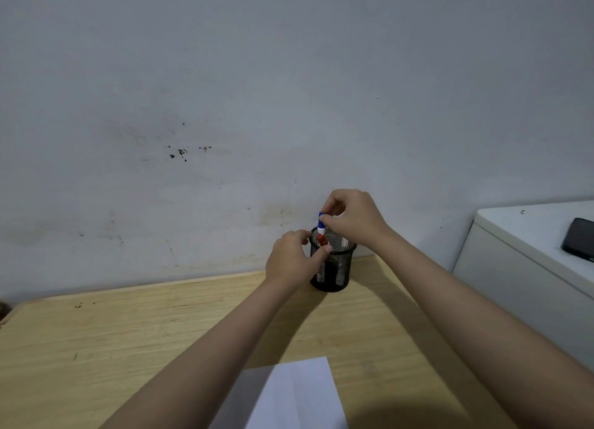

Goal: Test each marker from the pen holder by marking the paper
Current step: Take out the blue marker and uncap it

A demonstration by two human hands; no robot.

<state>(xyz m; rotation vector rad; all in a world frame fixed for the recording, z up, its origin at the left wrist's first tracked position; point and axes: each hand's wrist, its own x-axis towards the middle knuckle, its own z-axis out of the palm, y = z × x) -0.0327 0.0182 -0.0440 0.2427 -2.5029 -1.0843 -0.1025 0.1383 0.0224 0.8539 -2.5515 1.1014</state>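
Observation:
A black mesh pen holder (337, 268) stands at the far edge of the wooden table, against the wall. My left hand (291, 261) wraps its left side, thumb on the rim. My right hand (352, 218) pinches the top of a blue-capped white marker (320, 223) that sticks up out of the holder. A red-capped marker (321, 239) sits lower inside, beside it, and other white barrels show through the mesh. A white sheet of paper (295, 396) lies at the near edge of the table, between my forearms.
The wooden table (96, 342) runs left and toward me. A stained grey wall (225, 123) rises directly behind the holder. To the right stands a white cabinet (520, 268) with a dark flat object (578, 235) on top.

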